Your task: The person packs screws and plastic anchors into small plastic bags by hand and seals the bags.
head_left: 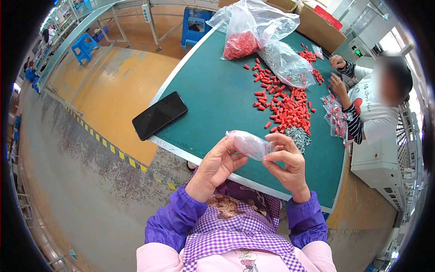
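Above the near edge of the green table (208,122), I hold a small clear plastic bag (248,144) between both hands. My left hand (210,167) pinches its left end with thumb and fingers. Its right end is gripped by the closed fingers of my right hand (290,164). The bag looks puffed out, and I cannot make out anything inside it. Just beyond my right hand lie a small heap of silvery screws (298,137) and a large loose pile of red plastic plugs (287,106).
A black phone (159,116) lies at the table's left edge. Large clear bags of red plugs (240,45) and screws (297,75) sit farther back. Small filled packets (335,119) lie before a person (376,104) seated at the right. A cardboard box (319,29) stands behind.
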Motion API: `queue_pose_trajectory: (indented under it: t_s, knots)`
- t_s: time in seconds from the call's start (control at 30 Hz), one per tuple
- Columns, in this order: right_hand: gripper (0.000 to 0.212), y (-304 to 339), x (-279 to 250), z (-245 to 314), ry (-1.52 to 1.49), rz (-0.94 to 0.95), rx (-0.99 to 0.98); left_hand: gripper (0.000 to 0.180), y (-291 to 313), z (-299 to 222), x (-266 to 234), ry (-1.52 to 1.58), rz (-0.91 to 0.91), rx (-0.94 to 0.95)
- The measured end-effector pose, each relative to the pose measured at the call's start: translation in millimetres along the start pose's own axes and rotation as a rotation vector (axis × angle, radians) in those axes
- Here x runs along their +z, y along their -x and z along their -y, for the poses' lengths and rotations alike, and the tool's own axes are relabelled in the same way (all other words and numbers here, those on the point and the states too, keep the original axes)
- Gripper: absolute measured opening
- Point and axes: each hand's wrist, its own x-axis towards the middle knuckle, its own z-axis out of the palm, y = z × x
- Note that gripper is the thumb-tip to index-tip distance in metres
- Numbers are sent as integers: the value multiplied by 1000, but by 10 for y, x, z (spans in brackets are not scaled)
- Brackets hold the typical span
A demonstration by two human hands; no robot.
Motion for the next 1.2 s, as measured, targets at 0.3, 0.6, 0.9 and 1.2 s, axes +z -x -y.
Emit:
queue_pose_trajectory:
  t_s: [0.3,0.6,0.9,1.2]
  knots:
    - [18,91,-155,-4,63,114,-15,28,36,-47,93,113,20,-35]
    - [20,228,-109,-85,-110,-66,106,24,63,0,150,22,43,-6]
    - [17,249,-145,-139,-168,-21,166,21,62,50,182,-66,30,27]
    - [24,171,-123,-7,216,62,80,21,65,119,177,-108,-14,35]
